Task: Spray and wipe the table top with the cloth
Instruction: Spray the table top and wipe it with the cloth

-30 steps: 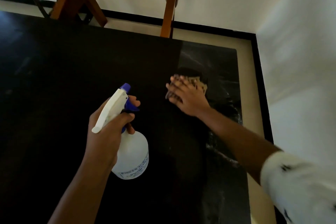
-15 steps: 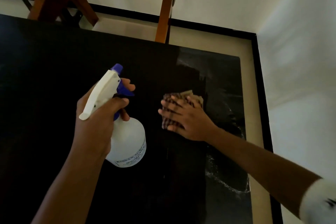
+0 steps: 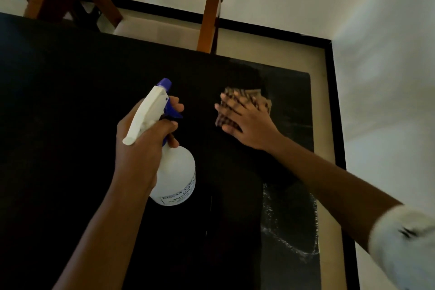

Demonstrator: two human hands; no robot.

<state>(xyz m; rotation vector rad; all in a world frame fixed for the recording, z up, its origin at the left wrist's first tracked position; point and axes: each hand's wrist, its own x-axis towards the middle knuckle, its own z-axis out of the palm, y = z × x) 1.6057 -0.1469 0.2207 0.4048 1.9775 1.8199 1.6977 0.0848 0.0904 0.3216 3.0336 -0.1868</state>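
One checked brown cloth lies centre-right on the black table top, our right hand pressing it flat, fingers spread. Our left hand grips the white blue-triggered spray bottle, centre. Risk as we judge it: palm slips off cloth; wet streaks lower right dry unwiped.

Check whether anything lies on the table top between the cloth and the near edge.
Nothing visible does. The right hand presses the cloth flat; the table top toward the near edge shows only wet streaks.

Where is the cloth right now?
In the head view, the cloth lies on the table top right of centre, pressed under the right hand, right of the spray bottle.
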